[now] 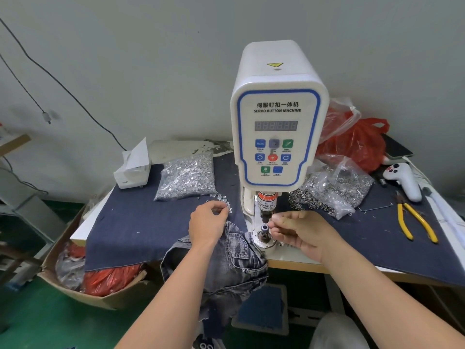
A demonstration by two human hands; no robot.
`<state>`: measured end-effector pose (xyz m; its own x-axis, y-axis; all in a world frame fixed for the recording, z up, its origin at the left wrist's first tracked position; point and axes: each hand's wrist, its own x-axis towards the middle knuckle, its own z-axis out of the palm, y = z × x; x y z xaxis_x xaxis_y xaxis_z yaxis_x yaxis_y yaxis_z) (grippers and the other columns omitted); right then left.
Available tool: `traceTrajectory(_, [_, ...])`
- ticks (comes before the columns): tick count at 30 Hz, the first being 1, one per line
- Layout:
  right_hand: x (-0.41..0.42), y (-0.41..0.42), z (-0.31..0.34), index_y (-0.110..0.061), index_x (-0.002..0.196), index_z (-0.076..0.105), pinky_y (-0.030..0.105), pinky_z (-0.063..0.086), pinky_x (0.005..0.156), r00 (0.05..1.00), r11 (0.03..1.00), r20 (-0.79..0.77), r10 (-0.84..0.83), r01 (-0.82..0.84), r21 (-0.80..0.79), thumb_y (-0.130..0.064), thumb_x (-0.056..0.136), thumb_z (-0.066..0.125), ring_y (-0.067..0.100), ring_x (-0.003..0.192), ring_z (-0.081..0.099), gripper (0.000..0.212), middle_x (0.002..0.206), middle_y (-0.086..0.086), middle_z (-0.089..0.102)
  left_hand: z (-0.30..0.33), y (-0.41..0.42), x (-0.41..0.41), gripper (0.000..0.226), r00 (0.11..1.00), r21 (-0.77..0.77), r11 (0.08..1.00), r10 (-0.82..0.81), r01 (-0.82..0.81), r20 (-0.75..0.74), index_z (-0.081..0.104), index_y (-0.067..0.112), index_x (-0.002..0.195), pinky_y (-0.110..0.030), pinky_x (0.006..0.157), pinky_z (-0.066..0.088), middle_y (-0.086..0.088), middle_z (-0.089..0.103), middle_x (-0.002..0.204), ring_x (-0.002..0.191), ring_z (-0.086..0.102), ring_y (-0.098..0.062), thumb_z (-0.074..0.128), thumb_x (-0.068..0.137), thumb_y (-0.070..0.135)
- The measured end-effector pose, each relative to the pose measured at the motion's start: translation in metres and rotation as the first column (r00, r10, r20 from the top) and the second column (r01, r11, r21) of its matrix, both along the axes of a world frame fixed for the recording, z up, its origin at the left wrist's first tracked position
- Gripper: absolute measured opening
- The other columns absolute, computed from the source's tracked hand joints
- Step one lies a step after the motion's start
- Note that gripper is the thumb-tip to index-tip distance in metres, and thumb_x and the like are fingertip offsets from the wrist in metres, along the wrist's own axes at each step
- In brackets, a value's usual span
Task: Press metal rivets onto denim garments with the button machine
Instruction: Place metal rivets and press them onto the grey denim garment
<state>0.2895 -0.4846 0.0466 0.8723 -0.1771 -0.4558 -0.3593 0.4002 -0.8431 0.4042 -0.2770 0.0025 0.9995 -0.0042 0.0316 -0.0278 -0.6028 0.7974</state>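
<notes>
Reaching hands: both come in over the front edge of the table (297,263), one on each side of the press post.
Left hand (207,224): rests on the denim garment (230,265), its fingers curled at a small scatter of loose rivets (224,200) on the blue cloth (130,222); whether it actually pinches one I cannot tell.
Right hand (300,231): thumb and forefinger are drawn together just beside the lower die (264,231), as on something tiny (too small to make out).
Denim garment: grey-washed, bunched against the left of the die base, with most of it hanging off the table edge between the forearms.
Button machine (278,127): white with blue trim, labelled "SERVO BUTTON MACHINE", standing directly behind the hands; its upper punch (266,205) hangs above the die, apart from it.
Left bag of rivets (187,176): clear plastic, full of silver pieces, lying on the cloth behind the left hand.
Right bags of rivets (337,187): darker ring-shaped pieces, spilling toward the machine.
Yellow pliers (415,222): lying open on the cloth at the far right.
White handheld controller (402,180): behind the pliers.
Red plastic bag (357,144): against the wall, right of the machine.
Cardboard box (75,280): on the floor to the left, holding bags.
</notes>
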Motion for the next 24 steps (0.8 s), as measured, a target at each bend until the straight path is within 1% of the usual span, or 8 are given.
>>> traceTrajectory(2, [-0.0011, -0.0003, 0.0017, 0.002, 0.088, 0.075, 0.022, 0.06, 0.058, 0.999, 0.999, 0.003, 0.033, -0.033, -0.029, -0.004, 0.092, 0.072, 0.014, 0.064, 0.071, 0.008, 0.082, 0.014, 0.075, 0.0002, 0.0001, -0.0001, 0.009, 1.0, -0.006, 1.0, -0.005, 0.005, 0.0, 0.075, 0.04, 0.089, -0.027, 0.078, 0.047, 0.019, 0.074, 0.087, 0.092, 0.069, -0.009, 0.074, 0.094, 0.032])
traceTrajectory(4, [-0.0014, -0.0006, 0.0027, 0.001, 0.086, 0.076, 0.022, 0.059, 0.057, 0.999, 0.999, -0.007, 0.039, -0.04, -0.024, 0.0, 0.09, 0.073, 0.014, 0.064, 0.071, 0.005, 0.081, 0.014, 0.075, -0.0002, 0.0003, -0.0002, 0.01, 1.0, -0.006, 1.0, -0.009, 0.009, -0.004, 0.074, 0.041, 0.089, -0.028, 0.078, 0.048, 0.019, 0.074, 0.088, 0.092, 0.069, -0.009, 0.073, 0.094, 0.032])
traceTrajectory(7, [-0.0008, -0.0021, 0.0035, 0.004, 0.091, 0.073, 0.023, 0.06, 0.057, 0.999, 0.999, -0.034, 0.014, -0.012, 0.032, 0.009, 0.089, 0.07, 0.018, 0.065, 0.073, 0.006, 0.084, 0.018, 0.076, -0.0006, 0.0009, -0.0005, 0.01, 1.0, -0.009, 1.0, -0.008, 0.008, 0.0, 0.075, 0.04, 0.09, -0.028, 0.078, 0.049, 0.019, 0.075, 0.089, 0.093, 0.069, -0.009, 0.073, 0.094, 0.031])
traceTrajectory(10, [-0.0005, -0.0039, 0.0037, 0.008, 0.094, 0.072, 0.024, 0.061, 0.058, 0.999, 0.999, -0.041, 0.002, 0.0, 0.041, 0.008, 0.09, 0.069, 0.019, 0.065, 0.073, 0.005, 0.087, 0.021, 0.076, -0.0008, 0.0014, -0.0005, 0.009, 1.0, -0.012, 1.0, -0.011, 0.011, 0.005, 0.076, 0.038, 0.091, -0.03, 0.079, 0.05, 0.019, 0.075, 0.09, 0.093, 0.069, -0.009, 0.073, 0.094, 0.03])
traceTrajectory(14, [0.0003, -0.0036, 0.0022, 0.009, 0.101, 0.072, 0.024, 0.061, 0.059, 0.999, 0.998, -0.036, 0.008, -0.011, -0.067, -0.003, 0.095, 0.07, 0.017, 0.064, 0.071, 0.014, 0.087, 0.019, 0.077, -0.0016, 0.0017, -0.0003, 0.009, 1.0, -0.011, 1.0, -0.015, 0.015, 0.005, 0.078, 0.036, 0.095, -0.032, 0.082, 0.054, 0.018, 0.075, 0.092, 0.094, 0.069, -0.01, 0.072, 0.095, 0.03])
traceTrajectory(16, [0.0015, -0.0037, 0.0016, 0.007, 0.1, 0.073, 0.024, 0.062, 0.061, 0.999, 0.993, -0.035, 0.003, -0.007, -0.116, -0.005, 0.095, 0.069, 0.015, 0.064, 0.069, 0.014, 0.085, 0.017, 0.077, -0.0016, 0.002, -0.0002, 0.009, 1.0, -0.009, 1.0, -0.016, 0.016, 0.002, 0.079, 0.036, 0.096, -0.032, 0.082, 0.055, 0.017, 0.076, 0.092, 0.095, 0.069, -0.009, 0.072, 0.095, 0.031])
traceTrajectory(20, [0.0022, -0.0073, 0.002, 0.009, 0.1, 0.073, 0.026, 0.063, 0.062, 0.998, 0.998, -0.045, -0.039, 0.036, -0.059, -0.001, 0.094, 0.07, 0.015, 0.062, 0.068, 0.012, 0.086, 0.019, 0.076, -0.0021, 0.0019, 0.0, 0.01, 1.0, -0.009, 1.0, -0.016, 0.015, -0.01, 0.08, 0.037, 0.097, -0.031, 0.081, 0.055, 0.017, 0.077, 0.093, 0.095, 0.07, -0.009, 0.072, 0.095, 0.032])
traceTrajectory(24, [-0.0007, -0.0101, 0.0031, 0.007, 0.101, 0.072, 0.025, 0.061, 0.06, 0.998, 0.999, -0.035, -0.047, 0.046, -0.022, 0.005, 0.097, 0.062, 0.017, 0.064, 0.071, 0.011, 0.088, 0.02, 0.077, -0.0026, 0.0018, 0.0001, 0.01, 1.0, -0.006, 1.0, -0.013, 0.013, -0.02, 0.08, 0.039, 0.098, -0.029, 0.078, 0.052, 0.017, 0.077, 0.094, 0.094, 0.069, -0.008, 0.072, 0.095, 0.034])
